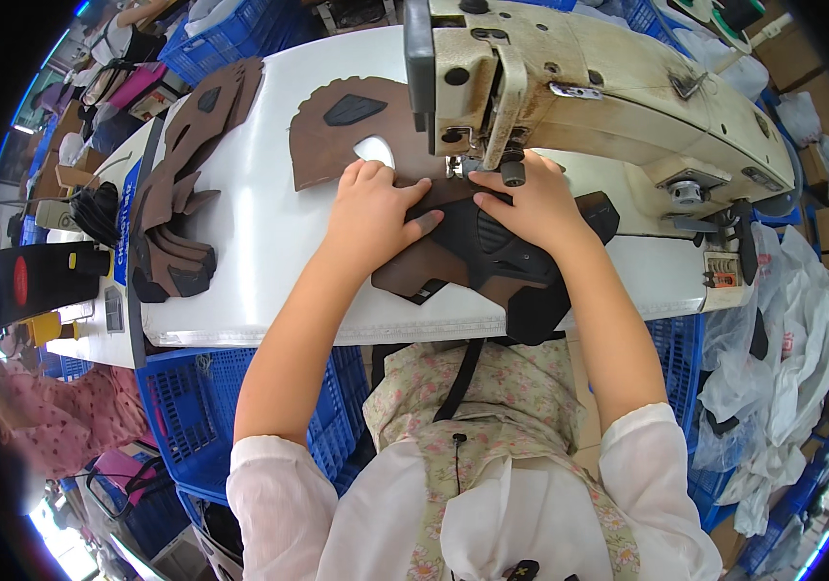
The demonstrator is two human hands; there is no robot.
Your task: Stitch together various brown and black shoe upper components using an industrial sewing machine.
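Note:
Brown and black shoe-upper pieces (506, 254) lie under the needle area of a cream sewing machine (589, 73). My left hand (368, 218) presses on the brown part left of the presser foot (454, 167), its thumb and index finger apart and pointing right. My right hand (536, 208) rests on the black part just right of the foot, thumb and index finger spread toward the needle. Its other fingers are partly hidden behind the machine head. A brown panel with a black patch (354, 108) extends beyond my left hand. The near black end hangs over the table's front edge.
A stack of brown upper pieces (177, 194) lies on the white table (260, 242) at left. Blue crates (211, 416) stand below the front edge. Clear plastic bags (782, 339) hang at right. A person in pink (85, 416) is at far left.

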